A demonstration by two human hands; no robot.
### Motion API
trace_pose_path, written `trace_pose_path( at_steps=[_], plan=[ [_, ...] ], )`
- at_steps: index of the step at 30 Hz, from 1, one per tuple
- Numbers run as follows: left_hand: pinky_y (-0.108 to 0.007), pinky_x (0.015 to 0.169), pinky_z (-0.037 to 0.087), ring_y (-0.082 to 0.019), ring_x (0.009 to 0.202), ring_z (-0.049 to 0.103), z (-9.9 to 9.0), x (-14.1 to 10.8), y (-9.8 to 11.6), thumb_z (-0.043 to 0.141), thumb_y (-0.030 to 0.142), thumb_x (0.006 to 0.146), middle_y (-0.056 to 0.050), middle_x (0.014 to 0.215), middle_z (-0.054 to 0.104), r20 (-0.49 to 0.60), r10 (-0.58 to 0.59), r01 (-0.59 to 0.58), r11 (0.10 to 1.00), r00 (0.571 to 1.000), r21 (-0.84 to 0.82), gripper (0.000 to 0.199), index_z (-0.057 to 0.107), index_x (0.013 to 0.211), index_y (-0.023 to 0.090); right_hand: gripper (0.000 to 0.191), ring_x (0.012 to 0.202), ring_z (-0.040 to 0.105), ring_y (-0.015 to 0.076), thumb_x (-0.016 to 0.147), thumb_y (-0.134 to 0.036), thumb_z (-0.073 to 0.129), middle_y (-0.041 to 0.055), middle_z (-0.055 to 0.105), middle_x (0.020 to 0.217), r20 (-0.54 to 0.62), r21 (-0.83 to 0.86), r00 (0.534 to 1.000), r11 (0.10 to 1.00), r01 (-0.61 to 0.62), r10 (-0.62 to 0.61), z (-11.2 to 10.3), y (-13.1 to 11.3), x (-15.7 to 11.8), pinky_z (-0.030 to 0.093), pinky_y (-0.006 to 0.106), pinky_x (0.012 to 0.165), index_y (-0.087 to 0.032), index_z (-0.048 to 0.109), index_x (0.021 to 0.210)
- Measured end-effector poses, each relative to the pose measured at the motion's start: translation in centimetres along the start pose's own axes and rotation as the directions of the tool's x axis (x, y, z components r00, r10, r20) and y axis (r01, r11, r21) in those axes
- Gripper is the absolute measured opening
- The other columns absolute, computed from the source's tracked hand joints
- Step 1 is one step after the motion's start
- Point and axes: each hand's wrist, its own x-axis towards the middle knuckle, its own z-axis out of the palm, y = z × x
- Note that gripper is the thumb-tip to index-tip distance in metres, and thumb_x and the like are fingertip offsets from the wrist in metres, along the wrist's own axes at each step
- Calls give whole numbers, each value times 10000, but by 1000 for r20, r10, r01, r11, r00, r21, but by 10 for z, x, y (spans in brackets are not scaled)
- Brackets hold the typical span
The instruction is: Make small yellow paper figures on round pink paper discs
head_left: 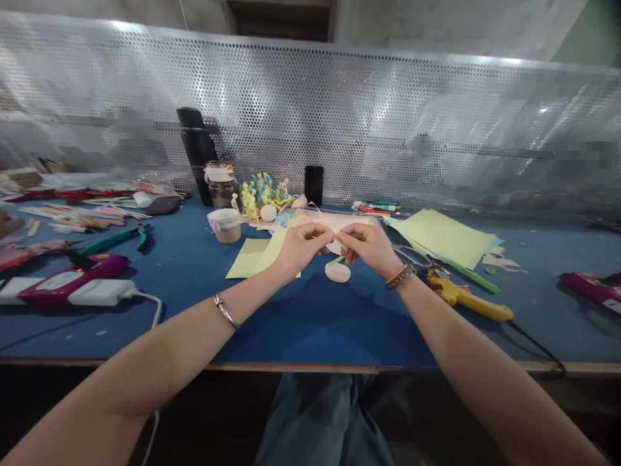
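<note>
My left hand [306, 246] and my right hand [365, 247] meet over the middle of the blue table, both with thumb and fingers pinched. Between their fingertips is a small piece of yellow paper [336, 234], partly hidden by the fingers. A narrow yellow strip [334, 262] hangs just below, by a pale round disc [337, 272]. Yellow sheets [252, 257] lie beside my left hand, and pale paper is behind both hands. Right of my right hand are scissors [412, 254], partly hidden by the wrist.
A yellow glue gun [470, 303], green tool [473, 276] and yellow sheets [444, 234] lie right. Paper flowers [262, 193], a cup [225, 225], jar [221, 186], black bottle [196, 152] and phone [314, 185] stand behind. Pliers [114, 240] and a purple power strip [72, 279] are left.
</note>
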Motion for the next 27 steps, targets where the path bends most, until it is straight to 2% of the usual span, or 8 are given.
trace_pose_path(
  at_steps=[3,7,11,20,27],
  plan=[
    [-201,538,439,-75,551,568,0,1,-1,668,326,747,2,647,635,9,-6,7,1000,1000,-28,163,652,716,166,282,370,568,84,820,-429,600,-11,629,545,10,34,1000,999,-14,14,0,0,0,397,172,357,-150,609,778],
    [-192,540,433,-71,561,566,-1,2,-1,670,327,742,4,647,636,1,-55,55,994,998,-92,160,654,711,170,318,312,511,73,850,-463,552,-11,630,532,29,57,999,998,-42,40,-1,0,0,338,172,310,-152,618,865],
    [-193,553,441,-74,567,569,-1,2,-1,671,328,740,5,639,637,4,-76,76,990,997,-115,161,655,708,171,302,343,523,63,788,-430,638,-4,654,636,-2,28,1000,1000,1,-1,-2,2,1,355,180,329,-152,624,908],
    [-197,544,440,-77,577,583,1,1,0,681,313,736,-2,674,649,-25,-60,57,991,998,-121,141,668,719,173,315,399,522,64,723,-435,702,26,675,748,-64,-10,997,999,46,-46,-3,7,1,395,210,375,-155,661,862],
    [-224,565,466,-97,602,604,2,1,-1,692,335,723,-15,713,674,-29,-26,23,994,999,-104,160,678,760,180,279,398,499,63,705,-424,715,10,660,711,-86,-17,995,999,43,-45,-2,5,2,397,223,394,-169,663,807]
  ],
)
